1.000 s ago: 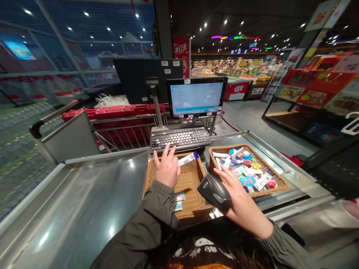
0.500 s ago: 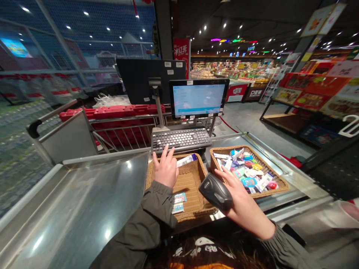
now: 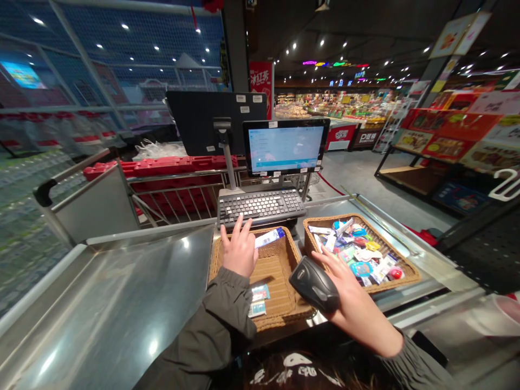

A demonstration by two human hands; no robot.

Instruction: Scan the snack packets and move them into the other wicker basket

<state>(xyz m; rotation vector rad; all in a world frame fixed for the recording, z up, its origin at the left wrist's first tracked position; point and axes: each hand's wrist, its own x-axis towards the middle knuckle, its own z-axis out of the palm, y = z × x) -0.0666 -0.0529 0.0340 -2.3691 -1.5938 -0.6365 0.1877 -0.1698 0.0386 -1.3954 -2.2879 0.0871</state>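
Note:
My left hand (image 3: 239,251) hangs over the far end of a wicker basket (image 3: 273,276), its fingers apart and holding nothing. A white and blue tube-shaped box (image 3: 270,237) lies right beside that hand, at the basket's far rim. Two small blue and white packets (image 3: 259,301) rest on the basket's floor near my sleeve. My right hand (image 3: 359,313) grips a black handheld barcode scanner (image 3: 314,284) just above the rim of a second wicker basket (image 3: 325,234). That basket is heaped with several small colourful packets (image 3: 359,252).
A black keyboard (image 3: 261,207) and a lit monitor (image 3: 286,147) stand directly beyond the baskets. A steel counter (image 3: 109,287) stretches to the left, with a metal railing (image 3: 174,187) behind it. Shop displays (image 3: 447,127) fill the right background.
The whole view has drifted slightly, so the baskets sit a little lower in the frame. Both hands, the scanner and the tube keep nearly the same places relative to the baskets.

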